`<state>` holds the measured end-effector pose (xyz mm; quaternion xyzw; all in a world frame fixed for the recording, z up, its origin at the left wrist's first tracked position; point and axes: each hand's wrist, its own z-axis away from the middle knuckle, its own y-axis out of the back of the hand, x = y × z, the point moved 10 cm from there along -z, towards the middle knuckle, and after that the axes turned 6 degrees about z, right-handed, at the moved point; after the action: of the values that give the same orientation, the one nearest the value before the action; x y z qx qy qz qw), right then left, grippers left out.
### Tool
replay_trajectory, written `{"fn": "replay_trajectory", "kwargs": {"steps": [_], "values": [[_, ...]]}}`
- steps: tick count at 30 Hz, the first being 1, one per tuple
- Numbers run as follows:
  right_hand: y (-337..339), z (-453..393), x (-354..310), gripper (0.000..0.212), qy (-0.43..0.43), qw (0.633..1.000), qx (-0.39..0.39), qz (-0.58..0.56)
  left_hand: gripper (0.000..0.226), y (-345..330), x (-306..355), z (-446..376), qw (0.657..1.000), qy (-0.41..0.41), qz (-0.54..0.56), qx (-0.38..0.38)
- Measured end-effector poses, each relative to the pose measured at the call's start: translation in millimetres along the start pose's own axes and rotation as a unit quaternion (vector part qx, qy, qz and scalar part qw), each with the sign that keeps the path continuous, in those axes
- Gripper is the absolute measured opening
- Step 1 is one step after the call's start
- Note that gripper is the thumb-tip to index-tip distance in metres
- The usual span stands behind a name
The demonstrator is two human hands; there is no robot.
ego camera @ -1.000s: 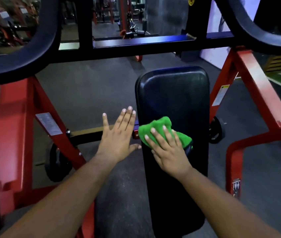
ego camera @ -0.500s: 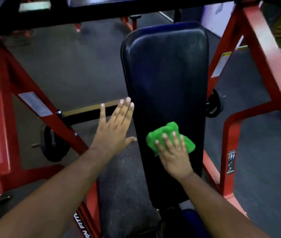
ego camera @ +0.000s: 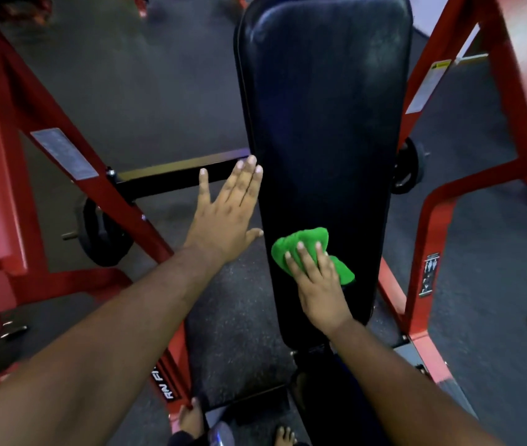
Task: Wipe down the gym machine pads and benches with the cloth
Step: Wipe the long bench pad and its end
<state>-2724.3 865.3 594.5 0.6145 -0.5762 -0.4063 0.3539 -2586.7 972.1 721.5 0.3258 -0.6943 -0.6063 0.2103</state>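
A green cloth [ego camera: 307, 252] is seen slightly right of centre in the lower half of the frame, bunched under the right hand [ego camera: 318, 284] and pressed against the lower part of a long black bench pad [ego camera: 323, 107]. The cloth is covered across its near half by the fingers [ego camera: 304, 259], while rumpled folds are left showing above the fingertips and to the right of the hand. The fabric appears soft and napped, crumpled into a rounded wad rather than spread flat. The pad is shaped as a tall rounded rectangle, upholstered in smooth, slightly glossy black material with a raised seam around its edge, and runs from the top centre of the frame down to just below the right wrist.

The right hand is laid palm-down with the fingers curved loosely over the cloth; whether the cloth is pinched or only pressed flat cannot be told. The left hand [ego camera: 226, 217] is held open and flat at the centre left, fingers extended together and thumb spread, with the fingertips at the left edge of the pad; nothing is held in it.

The pad is flanked by a red painted steel frame [ego camera: 101, 175], its tubes angled on the left and right of the picture. A dark speckled floor [ego camera: 146, 91] is visible beneath.
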Motion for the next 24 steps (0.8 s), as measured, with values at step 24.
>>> {"fn": "replay_trajectory", "kwargs": {"steps": [24], "values": [[-142, 157, -19, 0.064, 0.003, 0.996, -0.04, 0.074, 0.106, -267, 86, 163, 0.925, -0.197, 0.02, -0.325]]}}
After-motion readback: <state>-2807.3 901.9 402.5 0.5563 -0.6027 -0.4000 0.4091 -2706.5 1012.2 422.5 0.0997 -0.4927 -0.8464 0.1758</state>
